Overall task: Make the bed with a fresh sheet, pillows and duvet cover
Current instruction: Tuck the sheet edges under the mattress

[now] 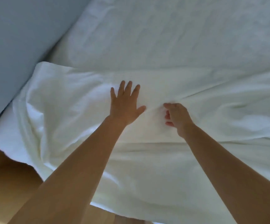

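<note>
Head view: risk is new creases. Right hand (176,117) pinches a ridge of the cover (76,110), fingers curled. Left hand (125,104) presses flat just beside it, fingers spread. A hard tug against that pin likely bunches the cloth or drags the sheet (163,38). Cover lies under both hands, over the sheet.

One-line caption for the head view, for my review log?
Left hand presses flat on the white cover while the right hand pinches a fold of it, atop the bed sheet.
</note>
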Action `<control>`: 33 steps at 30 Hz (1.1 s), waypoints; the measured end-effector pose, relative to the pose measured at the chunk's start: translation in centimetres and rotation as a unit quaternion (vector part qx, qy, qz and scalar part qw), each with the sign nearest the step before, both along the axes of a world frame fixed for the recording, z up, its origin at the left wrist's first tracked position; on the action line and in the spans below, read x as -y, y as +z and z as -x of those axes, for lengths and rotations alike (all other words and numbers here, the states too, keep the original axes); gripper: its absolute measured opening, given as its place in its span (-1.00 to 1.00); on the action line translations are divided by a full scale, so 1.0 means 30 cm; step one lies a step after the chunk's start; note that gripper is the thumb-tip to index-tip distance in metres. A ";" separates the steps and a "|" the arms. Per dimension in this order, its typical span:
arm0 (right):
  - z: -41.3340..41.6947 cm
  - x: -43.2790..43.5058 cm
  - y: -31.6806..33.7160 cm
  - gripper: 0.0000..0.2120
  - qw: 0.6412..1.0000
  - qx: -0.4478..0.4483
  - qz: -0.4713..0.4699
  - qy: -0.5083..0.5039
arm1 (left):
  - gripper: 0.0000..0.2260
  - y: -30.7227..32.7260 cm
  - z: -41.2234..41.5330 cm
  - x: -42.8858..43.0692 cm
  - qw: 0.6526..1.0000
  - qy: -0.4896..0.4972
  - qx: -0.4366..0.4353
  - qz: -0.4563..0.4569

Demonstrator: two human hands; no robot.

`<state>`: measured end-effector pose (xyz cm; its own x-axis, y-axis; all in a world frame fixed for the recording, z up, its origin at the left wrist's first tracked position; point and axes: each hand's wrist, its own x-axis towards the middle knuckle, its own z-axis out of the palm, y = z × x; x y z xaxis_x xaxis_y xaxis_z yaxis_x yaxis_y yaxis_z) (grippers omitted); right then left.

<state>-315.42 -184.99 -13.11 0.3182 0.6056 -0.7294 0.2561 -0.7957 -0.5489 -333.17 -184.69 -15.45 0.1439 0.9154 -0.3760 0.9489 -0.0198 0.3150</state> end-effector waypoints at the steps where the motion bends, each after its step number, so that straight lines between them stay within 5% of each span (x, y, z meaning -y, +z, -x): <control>1: -0.055 -0.014 0.003 -0.84 1.000 0.009 0.001 -0.018 | -0.31 -0.012 -0.075 -0.047 0.999 -0.030 0.011 0.002; 7: -0.475 -0.011 0.040 -0.69 0.989 0.080 0.005 -0.121 | -0.13 -0.076 -0.553 -0.301 0.990 -0.140 0.004 0.002; 12: -0.795 0.007 0.037 -0.63 0.956 0.194 -0.063 -0.213 | -0.05 -0.090 -0.850 -0.428 0.995 -0.086 -0.044 0.014; 16: -0.861 -0.060 0.025 -0.42 0.954 0.061 -0.093 -0.277 | -0.69 -0.004 -0.988 -0.390 0.983 -0.166 0.070 0.045; 19: -0.882 -0.135 0.048 -0.16 0.937 -0.058 -0.071 -0.336 | -0.67 0.089 -1.023 -0.164 0.924 -0.347 0.160 0.010; 22: -0.947 -0.172 0.055 -0.29 0.910 -0.036 -0.062 -0.407 | -0.62 0.156 -0.969 -0.102 0.889 -0.439 0.125 0.032; 24: -0.966 -0.213 0.069 -0.50 0.911 -0.010 -0.066 -0.408 | -0.60 0.171 -0.911 -0.189 0.907 -0.414 0.083 0.015; 26: -0.930 -0.301 0.099 -0.71 0.906 -0.103 -0.112 -0.396 | -0.60 0.211 -0.848 -0.319 0.943 -0.323 0.078 -0.018; 29: -0.745 -0.532 0.169 -0.60 0.899 -0.214 -0.181 -0.337 | -0.60 0.300 -0.692 -0.509 0.979 -0.157 0.095 -0.089; 33: -0.281 -0.873 0.250 -0.54 0.932 -0.226 -0.268 -0.093 | -0.63 0.385 -0.313 -0.721 0.979 -0.051 -0.070 -0.187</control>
